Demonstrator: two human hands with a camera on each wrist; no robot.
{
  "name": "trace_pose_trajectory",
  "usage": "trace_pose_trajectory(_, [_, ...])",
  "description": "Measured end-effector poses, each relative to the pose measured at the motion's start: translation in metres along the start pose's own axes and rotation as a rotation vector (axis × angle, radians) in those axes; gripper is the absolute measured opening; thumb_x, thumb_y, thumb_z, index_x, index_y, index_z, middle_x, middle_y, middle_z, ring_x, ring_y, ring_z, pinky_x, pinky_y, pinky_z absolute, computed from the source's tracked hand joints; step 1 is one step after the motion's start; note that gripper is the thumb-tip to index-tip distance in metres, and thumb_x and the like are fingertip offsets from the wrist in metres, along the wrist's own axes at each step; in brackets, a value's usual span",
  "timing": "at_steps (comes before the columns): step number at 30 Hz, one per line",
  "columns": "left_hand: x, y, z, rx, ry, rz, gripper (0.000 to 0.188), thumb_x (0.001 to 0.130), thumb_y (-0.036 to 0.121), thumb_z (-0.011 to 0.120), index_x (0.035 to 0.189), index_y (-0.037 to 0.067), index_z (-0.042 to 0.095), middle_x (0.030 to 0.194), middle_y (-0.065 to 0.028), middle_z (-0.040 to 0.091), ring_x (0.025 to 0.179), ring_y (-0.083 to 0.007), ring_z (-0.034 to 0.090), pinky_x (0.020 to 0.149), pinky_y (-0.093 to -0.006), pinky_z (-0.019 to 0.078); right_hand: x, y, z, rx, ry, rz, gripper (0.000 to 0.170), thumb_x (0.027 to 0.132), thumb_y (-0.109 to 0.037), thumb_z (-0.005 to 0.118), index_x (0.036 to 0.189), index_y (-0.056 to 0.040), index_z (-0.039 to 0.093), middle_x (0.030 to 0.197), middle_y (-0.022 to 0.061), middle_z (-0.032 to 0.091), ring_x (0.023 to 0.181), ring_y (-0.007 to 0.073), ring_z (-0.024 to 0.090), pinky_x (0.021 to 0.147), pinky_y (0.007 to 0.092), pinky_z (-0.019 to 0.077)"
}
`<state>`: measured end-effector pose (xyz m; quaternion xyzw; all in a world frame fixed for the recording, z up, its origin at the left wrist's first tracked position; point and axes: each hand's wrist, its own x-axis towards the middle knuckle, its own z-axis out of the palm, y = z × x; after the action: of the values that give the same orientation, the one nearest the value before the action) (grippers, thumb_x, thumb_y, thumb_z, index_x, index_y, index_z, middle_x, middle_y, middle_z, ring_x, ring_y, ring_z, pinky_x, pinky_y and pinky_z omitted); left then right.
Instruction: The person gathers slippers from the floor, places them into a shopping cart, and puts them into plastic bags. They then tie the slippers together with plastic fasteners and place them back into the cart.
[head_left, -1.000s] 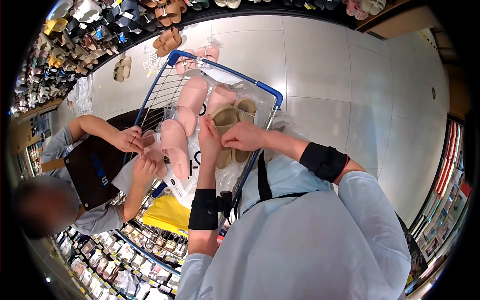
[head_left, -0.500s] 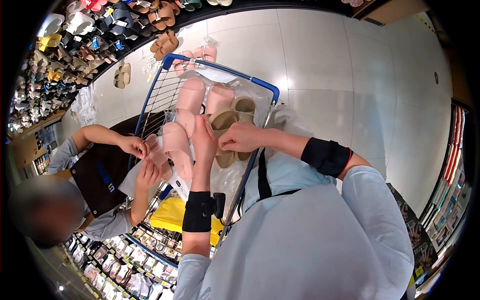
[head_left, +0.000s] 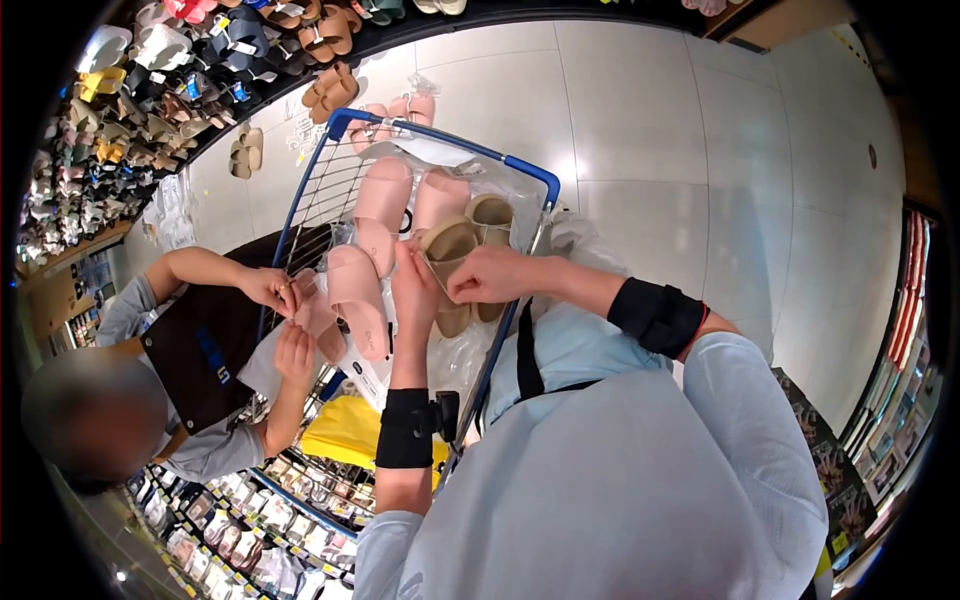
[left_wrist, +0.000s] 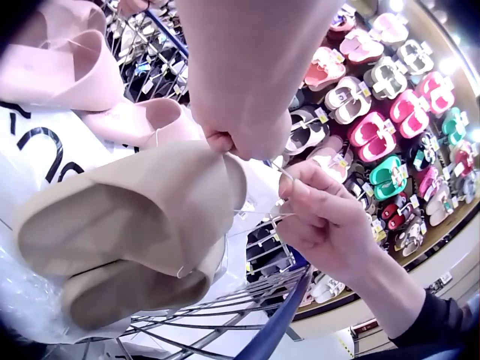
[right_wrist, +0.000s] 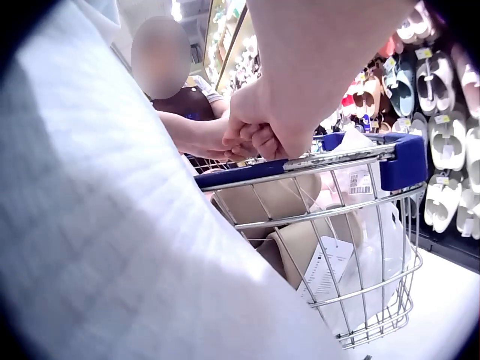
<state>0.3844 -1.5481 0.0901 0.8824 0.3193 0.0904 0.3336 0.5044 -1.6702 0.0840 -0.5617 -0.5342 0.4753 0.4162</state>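
Note:
A pair of beige slippers lies in the shopping cart, with a thin clear strand running from it. My left hand, beside the slippers, pinches the strand in curled fingers; in the left wrist view its fingertips are mostly hidden behind the hand. Close by on the right, my right hand pinches the strand between thumb and forefinger. Pink slippers rest left of my hands on clear plastic. A white printed tag hangs by the beige pair in the right wrist view.
The blue-edged wire cart surrounds the slippers. At its left side another person's hands hold a pink slipper. A yellow item lies nearer me. More slippers stand on the floor by the stocked shelves.
The head view has shifted slightly. My two hands stay close together at the beige slippers, with small shifts. The other person's hands have moved a little along the pink slipper.

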Motion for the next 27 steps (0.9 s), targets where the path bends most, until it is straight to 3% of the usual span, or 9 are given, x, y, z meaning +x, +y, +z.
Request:
trace_pose_trajectory(4, [-0.004, -0.008, -0.016, -0.085, -0.149, -0.109, 0.008, 0.091, 0.008, 0.042, 0.098, 0.004, 0.042, 0.070, -0.0196, 0.056, 0.063, -0.0338, 0.058, 0.054, -0.0392, 0.0427, 0.002, 0.002, -0.003, 0.101, 0.155, -0.002, 0.016, 0.079, -0.023, 0.056, 0.078, -0.0077, 0.060, 0.067, 0.0060, 0.063, 0.056, 0.0205, 0.059, 0.055, 0.0315, 0.0446])
trace_pose_trajectory(6, [-0.006, -0.002, -0.018, -0.242, -0.186, -0.106, 0.009, 0.091, 0.008, 0.043, 0.098, 0.003, 0.042, 0.068, -0.0178, 0.056, 0.061, -0.0301, 0.059, 0.052, -0.0368, 0.0424, 0.004, -0.001, -0.011, 0.391, 0.036, 0.294, 0.019, 0.084, -0.024, 0.054, 0.082, -0.0062, 0.059, 0.068, 0.0041, 0.063, 0.051, 0.0145, 0.056, 0.051, 0.0268, 0.0440])
trace_pose_trajectory(11, [0.001, 0.012, -0.012, -0.127, -0.129, 0.067, 0.008, 0.090, 0.007, 0.043, 0.097, 0.003, 0.042, 0.070, -0.0187, 0.056, 0.062, -0.0347, 0.057, 0.052, -0.0398, 0.0424, 0.013, 0.008, -0.002, 0.527, 0.151, 0.200, 0.019, 0.085, -0.022, 0.051, 0.080, -0.0048, 0.058, 0.062, 0.0023, 0.060, 0.049, 0.0114, 0.053, 0.049, 0.0253, 0.0424])
trace_pose_trajectory(14, [0.003, 0.013, -0.011, -0.019, -0.107, 0.066, 0.008, 0.090, 0.007, 0.043, 0.097, 0.003, 0.042, 0.074, -0.0201, 0.056, 0.065, -0.0383, 0.056, 0.053, -0.0432, 0.0420, 0.010, 0.009, 0.002, 0.366, 0.156, 0.200, 0.017, 0.083, -0.018, 0.051, 0.076, -0.0044, 0.059, 0.057, 0.0024, 0.057, 0.049, 0.0114, 0.052, 0.050, 0.0268, 0.0424])
trace_pose_trajectory(16, [0.004, 0.015, -0.009, 0.019, -0.123, 0.028, 0.008, 0.089, 0.006, 0.043, 0.096, 0.004, 0.042, 0.076, -0.0209, 0.056, 0.066, -0.0402, 0.056, 0.054, -0.0450, 0.0417, 0.008, 0.006, 0.005, 0.291, 0.180, 0.085, 0.016, 0.080, -0.017, 0.053, 0.074, -0.0046, 0.060, 0.056, 0.0058, 0.056, 0.051, 0.0158, 0.055, 0.052, 0.0302, 0.0430])
trace_pose_trajectory(20, [0.002, 0.010, -0.001, 0.034, -0.037, 0.168, 0.007, 0.088, 0.005, 0.044, 0.095, 0.003, 0.043, 0.074, -0.0202, 0.055, 0.065, -0.0415, 0.054, 0.055, -0.0452, 0.0415, 0.005, 0.008, 0.008, 0.165, 0.160, 0.064, 0.015, 0.079, -0.019, 0.054, 0.075, -0.0054, 0.061, 0.060, 0.0095, 0.058, 0.054, 0.0224, 0.057, 0.055, 0.0341, 0.0442])
trace_pose_trajectory(22, [0.001, 0.005, 0.002, 0.030, -0.035, 0.201, 0.007, 0.088, 0.005, 0.044, 0.095, 0.003, 0.043, 0.074, -0.0200, 0.055, 0.065, -0.0422, 0.053, 0.054, -0.0451, 0.0412, 0.004, 0.011, 0.009, -0.003, 0.219, -0.047, 0.017, 0.079, -0.021, 0.054, 0.075, -0.0065, 0.061, 0.064, 0.0110, 0.060, 0.058, 0.0274, 0.058, 0.058, 0.0372, 0.0452])
trace_pose_trajectory(25, [0.003, 0.004, -0.003, -0.014, -0.090, 0.165, 0.007, 0.088, 0.004, 0.044, 0.095, 0.002, 0.043, 0.074, -0.0186, 0.056, 0.066, -0.0370, 0.057, 0.055, -0.0425, 0.0433, 0.014, 0.020, 0.005, -0.094, 0.184, -0.096, 0.018, 0.079, -0.021, 0.052, 0.077, -0.0068, 0.062, 0.066, 0.0110, 0.061, 0.060, 0.0289, 0.059, 0.060, 0.0374, 0.0461])
trace_pose_trajectory(27, [0.003, 0.008, -0.017, -0.250, -0.355, -0.247, 0.011, 0.089, 0.004, 0.043, 0.100, 0.002, 0.044, 0.076, -0.0157, 0.059, 0.069, -0.0278, 0.061, 0.059, -0.0384, 0.0469, 0.015, 0.021, -0.013, -0.068, 0.164, 0.005, 0.019, 0.080, -0.021, 0.051, 0.078, -0.0071, 0.063, 0.067, 0.0112, 0.061, 0.061, 0.0292, 0.060, 0.060, 0.0373, 0.0465])
